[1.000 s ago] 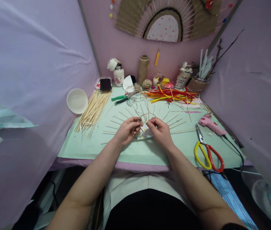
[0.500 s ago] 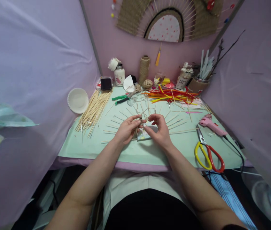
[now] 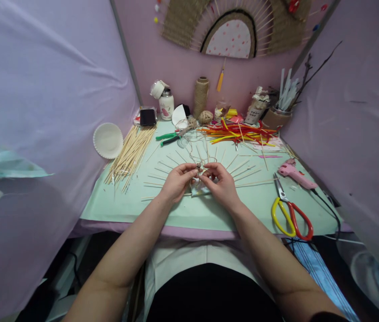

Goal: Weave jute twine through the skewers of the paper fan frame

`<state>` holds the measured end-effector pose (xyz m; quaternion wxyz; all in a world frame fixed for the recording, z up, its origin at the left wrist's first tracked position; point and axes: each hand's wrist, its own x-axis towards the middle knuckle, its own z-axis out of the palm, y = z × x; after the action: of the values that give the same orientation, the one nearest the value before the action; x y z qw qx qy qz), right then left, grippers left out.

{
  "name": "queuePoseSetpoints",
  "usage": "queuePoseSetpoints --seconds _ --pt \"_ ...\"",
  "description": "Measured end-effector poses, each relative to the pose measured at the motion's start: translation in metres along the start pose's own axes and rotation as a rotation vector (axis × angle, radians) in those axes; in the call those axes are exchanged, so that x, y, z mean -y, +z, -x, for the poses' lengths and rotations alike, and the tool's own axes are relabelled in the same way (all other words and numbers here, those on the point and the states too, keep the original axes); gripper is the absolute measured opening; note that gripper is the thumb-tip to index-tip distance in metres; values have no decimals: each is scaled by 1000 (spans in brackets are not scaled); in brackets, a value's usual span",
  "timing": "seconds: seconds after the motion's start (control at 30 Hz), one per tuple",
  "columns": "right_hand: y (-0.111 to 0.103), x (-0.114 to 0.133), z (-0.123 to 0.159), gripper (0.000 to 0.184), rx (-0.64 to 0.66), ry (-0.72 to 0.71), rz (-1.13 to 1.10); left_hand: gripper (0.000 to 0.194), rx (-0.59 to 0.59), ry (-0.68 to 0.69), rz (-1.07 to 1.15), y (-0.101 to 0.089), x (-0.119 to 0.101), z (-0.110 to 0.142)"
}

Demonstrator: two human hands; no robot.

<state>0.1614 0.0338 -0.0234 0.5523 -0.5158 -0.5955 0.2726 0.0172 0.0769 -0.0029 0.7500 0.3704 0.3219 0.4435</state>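
Observation:
My left hand [image 3: 177, 182] and my right hand [image 3: 222, 182] meet over the middle of the table, their fingertips close together. Brown twine [image 3: 213, 159] loops up behind the fingers and runs back toward the twine balls. Both hands pinch this twine; a small dark knot-like bit shows at the left fingertips, too small to make out. Beneath and around the hands, thin wooden sticks [image 3: 248, 172] fan out in a half circle. At the fan's centre lies a pale patterned piece [image 3: 200, 190], partly covered by my hands.
Scissors [image 3: 286, 210] and a pink glue gun [image 3: 296, 175] with its cord lie at right. A bundle of sticks [image 3: 132, 154] and a white dish [image 3: 108, 141] are at left. Behind are green-handled pliers [image 3: 168, 137], coloured strips [image 3: 239, 133] and a twine spool [image 3: 201, 96].
My right hand's fingers have closed in beside the left fingertips, and its raised index finger has come down. The twine loop behind the hands has become lower and smaller.

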Motion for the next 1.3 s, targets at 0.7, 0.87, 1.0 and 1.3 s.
queuePoseSetpoints --seconds 0.7,0.87,1.0,1.3 --pt "-8 3 -2 10 -311 -191 129 22 143 -214 181 -9 -8 0" --pt "-7 11 3 7 -229 -382 243 25 71 -167 180 -9 -5 -1" --pt "-5 9 0 5 -106 -356 290 29 53 -138 160 -9 -3 -1" --pt "-5 10 -2 14 50 -195 131 23 13 -163 90 -3 -9 3"
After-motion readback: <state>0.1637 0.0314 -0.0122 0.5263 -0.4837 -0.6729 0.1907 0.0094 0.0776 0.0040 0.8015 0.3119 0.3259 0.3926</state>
